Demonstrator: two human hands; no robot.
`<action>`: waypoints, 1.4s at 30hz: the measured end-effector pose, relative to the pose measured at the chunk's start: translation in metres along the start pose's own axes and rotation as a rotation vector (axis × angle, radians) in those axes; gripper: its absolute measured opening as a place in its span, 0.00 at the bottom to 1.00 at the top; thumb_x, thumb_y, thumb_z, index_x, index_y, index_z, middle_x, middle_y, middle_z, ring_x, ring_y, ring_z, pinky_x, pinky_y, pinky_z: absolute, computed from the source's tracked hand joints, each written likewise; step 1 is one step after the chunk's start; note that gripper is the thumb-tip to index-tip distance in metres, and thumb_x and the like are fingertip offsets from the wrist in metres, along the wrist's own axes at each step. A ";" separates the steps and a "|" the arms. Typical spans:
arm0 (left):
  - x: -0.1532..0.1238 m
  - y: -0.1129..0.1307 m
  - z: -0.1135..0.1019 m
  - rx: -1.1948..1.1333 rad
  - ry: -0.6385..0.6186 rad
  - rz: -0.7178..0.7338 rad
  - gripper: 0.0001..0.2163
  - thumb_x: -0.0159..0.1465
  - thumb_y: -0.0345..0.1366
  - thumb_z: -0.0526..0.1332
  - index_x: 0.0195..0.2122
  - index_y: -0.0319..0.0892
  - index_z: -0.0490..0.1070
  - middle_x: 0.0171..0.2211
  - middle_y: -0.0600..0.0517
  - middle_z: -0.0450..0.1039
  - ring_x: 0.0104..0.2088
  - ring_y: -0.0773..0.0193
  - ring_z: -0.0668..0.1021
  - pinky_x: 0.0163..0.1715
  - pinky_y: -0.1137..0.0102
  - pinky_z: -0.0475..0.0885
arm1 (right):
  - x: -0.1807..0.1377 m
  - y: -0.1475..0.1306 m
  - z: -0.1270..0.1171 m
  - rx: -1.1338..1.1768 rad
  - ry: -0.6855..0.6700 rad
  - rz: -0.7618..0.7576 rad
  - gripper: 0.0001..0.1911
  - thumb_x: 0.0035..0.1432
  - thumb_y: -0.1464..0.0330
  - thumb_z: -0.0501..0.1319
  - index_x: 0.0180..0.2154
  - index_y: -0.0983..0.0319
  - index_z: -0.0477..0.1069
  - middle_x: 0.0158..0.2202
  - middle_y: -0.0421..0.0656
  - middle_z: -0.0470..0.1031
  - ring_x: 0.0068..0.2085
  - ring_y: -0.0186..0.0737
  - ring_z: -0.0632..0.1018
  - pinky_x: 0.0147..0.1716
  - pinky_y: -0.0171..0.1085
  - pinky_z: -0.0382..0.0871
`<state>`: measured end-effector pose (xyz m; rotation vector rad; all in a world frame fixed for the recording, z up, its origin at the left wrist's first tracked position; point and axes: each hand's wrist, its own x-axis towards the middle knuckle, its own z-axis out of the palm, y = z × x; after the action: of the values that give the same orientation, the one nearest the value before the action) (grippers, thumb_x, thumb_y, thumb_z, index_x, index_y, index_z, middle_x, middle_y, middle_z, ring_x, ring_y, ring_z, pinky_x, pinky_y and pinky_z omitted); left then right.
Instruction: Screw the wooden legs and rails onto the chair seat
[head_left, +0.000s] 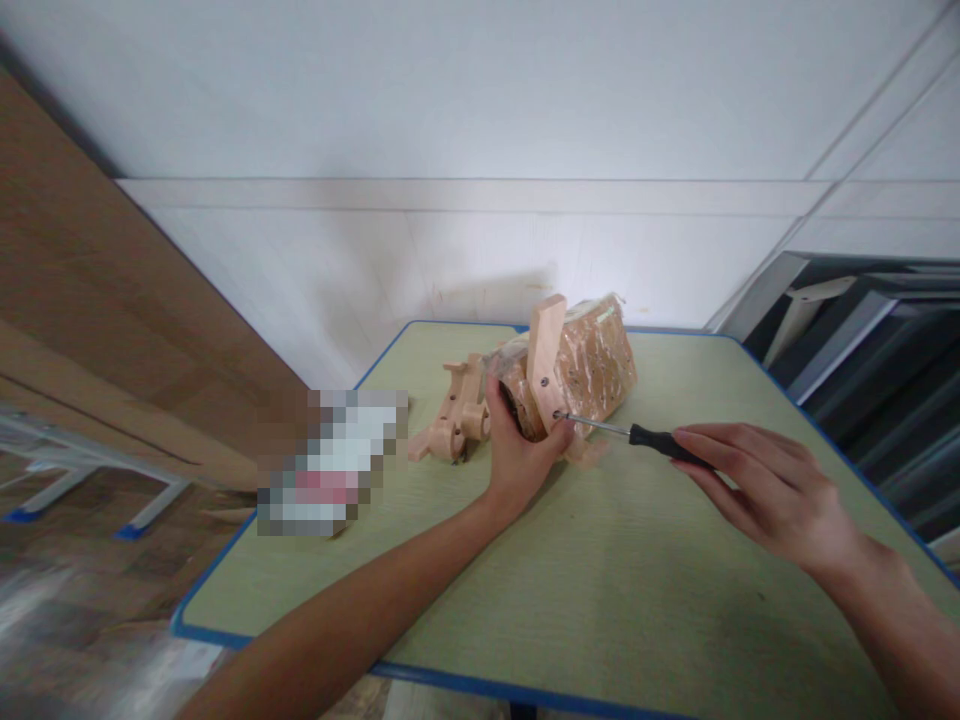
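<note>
My right hand point(757, 490) grips the black handle of a screwdriver point(656, 441). Its metal shaft points left, and the tip meets the lower of two dark screw holes in a light wooden piece point(546, 345). That piece stands tilted against a block wrapped in clear plastic point(600, 360), brown and dotted with dark spots. Around the lower end of the wooden piece my left hand point(521, 455) is closed, thumb up on the left side and fingers near the screwdriver tip. Left of this hand lies another wooden part with wheel-like rounds point(454, 415).
The pale green table point(600, 590) has a blue edge. A pixelated flat item point(337, 465) lies at its left side. Large cardboard point(135, 290) stands at the left, dark framed panels point(885, 370) lean at the right, and a white wall point(480, 110) rises behind.
</note>
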<state>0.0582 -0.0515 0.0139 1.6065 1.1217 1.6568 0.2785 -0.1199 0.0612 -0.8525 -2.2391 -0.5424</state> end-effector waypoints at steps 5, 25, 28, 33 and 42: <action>0.000 0.002 -0.001 0.009 -0.004 0.038 0.45 0.47 0.28 0.66 0.61 0.50 0.38 0.61 0.47 0.52 0.59 0.56 0.61 0.58 0.59 0.59 | 0.001 -0.001 0.000 -0.046 -0.028 0.004 0.17 0.50 0.75 0.63 0.44 0.67 0.67 0.34 0.47 0.75 0.33 0.38 0.76 0.31 0.35 0.70; 0.000 0.003 -0.001 -0.021 -0.002 0.050 0.46 0.47 0.27 0.66 0.62 0.51 0.38 0.61 0.47 0.52 0.59 0.58 0.62 0.58 0.62 0.58 | 0.003 -0.013 0.003 0.005 -0.149 0.122 0.13 0.58 0.75 0.54 0.47 0.67 0.65 0.39 0.47 0.73 0.35 0.36 0.76 0.32 0.32 0.69; -0.001 0.002 0.000 -0.038 -0.006 0.045 0.46 0.47 0.27 0.66 0.62 0.52 0.37 0.61 0.48 0.52 0.59 0.59 0.62 0.58 0.62 0.58 | 0.006 -0.019 0.002 0.106 -0.152 0.163 0.15 0.58 0.78 0.53 0.48 0.68 0.64 0.43 0.49 0.70 0.42 0.35 0.74 0.41 0.31 0.68; -0.002 -0.001 -0.001 -0.011 -0.007 0.027 0.46 0.47 0.28 0.66 0.62 0.51 0.37 0.61 0.47 0.52 0.58 0.57 0.63 0.57 0.60 0.59 | 0.007 -0.022 0.005 0.134 -0.169 0.144 0.15 0.56 0.77 0.56 0.47 0.66 0.65 0.43 0.48 0.68 0.43 0.35 0.73 0.42 0.31 0.68; -0.002 -0.001 0.000 0.025 -0.012 0.047 0.47 0.46 0.29 0.67 0.61 0.50 0.38 0.59 0.46 0.55 0.56 0.56 0.65 0.55 0.59 0.61 | 0.005 -0.027 0.016 0.063 -0.077 0.086 0.13 0.51 0.79 0.61 0.41 0.67 0.68 0.35 0.45 0.69 0.34 0.31 0.74 0.33 0.30 0.70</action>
<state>0.0579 -0.0532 0.0120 1.6680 1.1108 1.6670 0.2500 -0.1276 0.0499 -0.9464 -2.2645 -0.4036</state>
